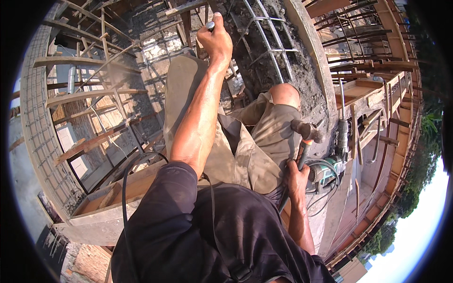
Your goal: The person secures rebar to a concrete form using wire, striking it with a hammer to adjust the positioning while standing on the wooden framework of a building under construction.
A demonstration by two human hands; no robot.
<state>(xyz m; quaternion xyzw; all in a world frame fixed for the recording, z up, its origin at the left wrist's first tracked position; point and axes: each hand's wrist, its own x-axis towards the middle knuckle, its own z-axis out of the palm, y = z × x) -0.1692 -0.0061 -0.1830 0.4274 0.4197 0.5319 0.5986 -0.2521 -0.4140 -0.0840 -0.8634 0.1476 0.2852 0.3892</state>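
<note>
My left hand [215,45] is closed in a fist at the end of my outstretched arm, near the top of the view. A steel rod [210,26] pokes its round, shiny end out of that fist; the rest of it is hidden. My right hand [297,177] grips a hammer [309,131] by its dark handle, low beside my bent knee [285,95]. The heavy, rusty hammer head points up, apart from the left hand. Just right of the right hand lies a green power drill [326,172] with a long bit and a looped cord.
Rebar [271,35] runs along the rough concrete ahead, bordered by a formwork board [314,52]. At the left, wooden props and beams [94,99] cross a deep opening. A black cable [125,188] loops past my left arm. More timber formwork [368,89] stands at the right.
</note>
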